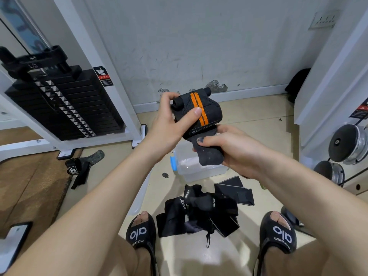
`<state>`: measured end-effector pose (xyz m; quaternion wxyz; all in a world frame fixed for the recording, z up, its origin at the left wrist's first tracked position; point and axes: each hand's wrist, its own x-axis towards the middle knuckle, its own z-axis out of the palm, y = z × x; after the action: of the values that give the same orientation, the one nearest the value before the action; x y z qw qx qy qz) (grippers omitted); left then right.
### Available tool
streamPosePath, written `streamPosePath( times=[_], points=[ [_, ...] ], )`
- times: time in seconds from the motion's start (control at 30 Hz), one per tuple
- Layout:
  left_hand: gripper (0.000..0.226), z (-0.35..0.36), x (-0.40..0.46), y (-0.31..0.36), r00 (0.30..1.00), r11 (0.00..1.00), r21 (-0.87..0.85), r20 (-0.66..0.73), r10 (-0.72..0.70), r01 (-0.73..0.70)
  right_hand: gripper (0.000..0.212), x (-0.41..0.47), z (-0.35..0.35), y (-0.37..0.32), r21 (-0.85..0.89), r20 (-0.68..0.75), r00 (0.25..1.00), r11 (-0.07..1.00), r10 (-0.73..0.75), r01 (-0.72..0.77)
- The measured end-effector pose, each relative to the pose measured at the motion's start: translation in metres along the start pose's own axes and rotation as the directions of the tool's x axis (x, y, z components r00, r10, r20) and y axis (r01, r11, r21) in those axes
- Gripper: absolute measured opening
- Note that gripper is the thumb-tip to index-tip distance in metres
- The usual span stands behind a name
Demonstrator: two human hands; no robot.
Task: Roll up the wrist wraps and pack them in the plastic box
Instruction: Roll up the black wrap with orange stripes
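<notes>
the left hand point(171, 124) holds a mostly rolled wrist wrap point(199, 111), black with an orange stripe, thumb laid across the roll and fingers curled behind it so the coil cannot spring loose; the right hand point(229, 150), at four o'clock of the roll, pinches the loose black tail point(207, 154) between thumb and fingers, seemingly keeping it taut for the last turn; both grips are pressed onto the fabric, neither spread; the clear plastic box point(199, 168) sits open on the floor directly below the hands, near enough for the roll to be dropped in; at six o'clock of the box, between the two sandals, lies a heap of unrolled black wraps point(201, 212), so most of the job looks undone; another strap point(79, 170) lies well apart at nine o'clock, near the weight stack point(65, 104).
</notes>
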<state>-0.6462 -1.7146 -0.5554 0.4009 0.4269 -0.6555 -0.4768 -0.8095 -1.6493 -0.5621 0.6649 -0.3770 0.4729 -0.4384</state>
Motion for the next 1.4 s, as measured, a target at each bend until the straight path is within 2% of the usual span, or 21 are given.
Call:
streamPosePath(
  times=[0.1,0.2,0.27,0.33,0.47,0.67,0.77,0.87,0.97,1.03,1.1,1.2,1.3,1.4],
  points=[
    [0.047,0.002,-0.001,-0.001,0.997,0.986,0.144,0.015,0.081,-0.083,0.019,0.001,-0.001,0.001,-0.070,-0.006,1.000,0.998,-0.009,0.008],
    [0.050,-0.006,0.001,0.005,0.994,0.988,0.132,0.078,0.075,-0.085,0.022,0.000,-0.005,-0.003,-0.119,-0.034,0.999,0.993,-0.025,0.021],
    [0.051,-0.018,0.001,0.010,0.991,0.988,0.144,0.127,0.031,-0.049,0.036,-0.001,-0.011,-0.006,-0.154,-0.018,1.000,0.988,-0.008,0.005],
    [0.059,-0.029,-0.002,0.009,0.984,0.975,0.217,0.177,0.013,-0.052,0.043,-0.003,-0.013,-0.005,-0.220,0.010,1.000,0.976,0.013,-0.010],
    [0.081,-0.029,-0.009,-0.005,0.937,0.905,0.389,0.347,0.028,-0.171,0.035,0.000,-0.007,-0.001,-0.372,-0.042,0.999,0.928,0.012,-0.027],
    [0.065,-0.025,-0.008,-0.014,0.941,0.753,0.587,0.313,0.127,-0.297,0.031,0.005,-0.012,-0.007,-0.362,-0.059,0.998,0.930,0.037,-0.056],
    [0.052,-0.021,-0.009,-0.014,0.905,0.695,0.591,0.362,0.224,-0.409,0.029,0.007,-0.014,-0.008,-0.371,-0.078,0.997,0.928,0.020,-0.048],
    [0.050,-0.018,-0.008,-0.013,0.895,0.685,0.589,0.381,0.233,-0.429,0.030,0.008,-0.015,-0.008,-0.345,-0.068,0.998,0.938,0.011,-0.034],
    [0.076,-0.022,-0.007,-0.015,0.889,0.681,0.604,0.429,0.158,-0.413,0.018,0.006,-0.014,-0.008,-0.342,-0.042,0.998,0.938,0.040,-0.052],
    [0.098,-0.025,-0.008,-0.017,0.872,0.663,0.618,0.477,0.112,-0.423,0.019,0.004,-0.013,-0.007,-0.343,-0.017,0.998,0.937,0.060,-0.062],
    [0.105,-0.024,-0.009,-0.015,0.867,0.614,0.651,0.485,0.115,-0.446,0.021,0.004,-0.014,-0.007,-0.330,-0.008,0.998,0.942,0.064,-0.063],
    [0.109,-0.021,-0.009,-0.009,0.871,0.457,0.748,0.465,0.157,-0.481,0.020,0.006,-0.014,-0.007,-0.318,-0.012,0.998,0.946,0.058,-0.059],
    [0.099,-0.017,-0.011,-0.005,0.867,0.315,0.807,0.463,0.186,-0.499,0.019,0.008,-0.013,-0.005,-0.319,-0.008,0.998,0.945,0.066,-0.065],
    [0.080,-0.014,-0.011,-0.007,0.874,0.245,0.841,0.442,0.200,-0.482,0.018,0.010,-0.012,-0.002,-0.343,0.018,0.998,0.938,0.066,-0.056]
  ],
)
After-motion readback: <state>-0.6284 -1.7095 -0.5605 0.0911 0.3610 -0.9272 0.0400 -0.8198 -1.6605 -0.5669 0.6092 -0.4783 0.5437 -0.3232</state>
